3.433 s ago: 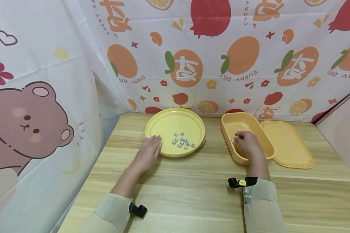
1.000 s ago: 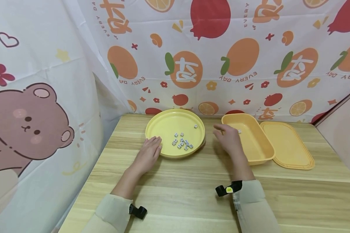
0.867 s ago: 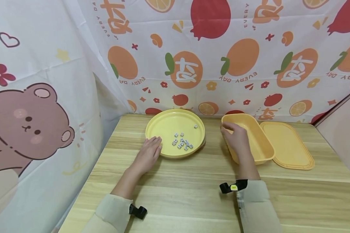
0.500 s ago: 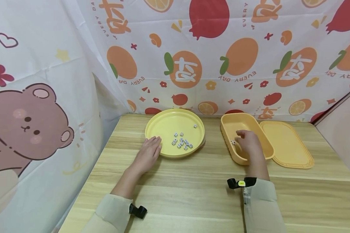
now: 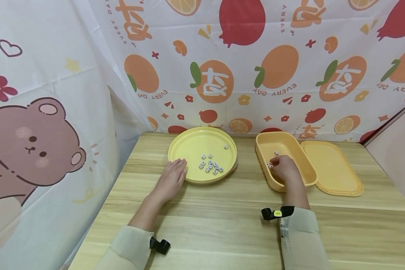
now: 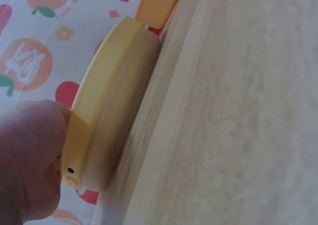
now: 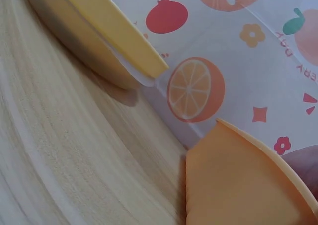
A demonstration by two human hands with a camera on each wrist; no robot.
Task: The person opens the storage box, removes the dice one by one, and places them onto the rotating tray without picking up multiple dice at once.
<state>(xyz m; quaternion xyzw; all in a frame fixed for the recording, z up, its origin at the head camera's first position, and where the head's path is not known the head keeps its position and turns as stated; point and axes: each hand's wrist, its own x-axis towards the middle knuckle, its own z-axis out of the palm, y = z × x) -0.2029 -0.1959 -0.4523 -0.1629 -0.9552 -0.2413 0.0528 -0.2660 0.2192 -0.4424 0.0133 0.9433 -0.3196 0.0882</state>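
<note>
My left hand (image 5: 170,178) rests with its fingers laid together on the near left rim of a round yellow tray (image 5: 189,144). Several white dice (image 5: 210,162) lie in the tray, mostly toward the front right, and one die (image 5: 226,147) sits apart near the right rim. My right hand (image 5: 287,170) reaches down into an orange rectangular box (image 5: 305,168), its fingers bent. Its fingertips are right at two dice (image 5: 268,165) by the box's left wall; whether they pinch one, I cannot tell. Another die (image 5: 276,153) lies farther back in the box.
A flat orange lid (image 5: 335,168) lies on the wooden table (image 5: 222,225), right of the box. Behind the table hangs a fruit-print cloth (image 5: 249,75), and a bear-print cloth (image 5: 33,150) hangs at the left.
A die has appeared at the tray's right side since the oldest frame. The right hand has gone from beside the tray back into the box and down to the dice. The left hand stays put.
</note>
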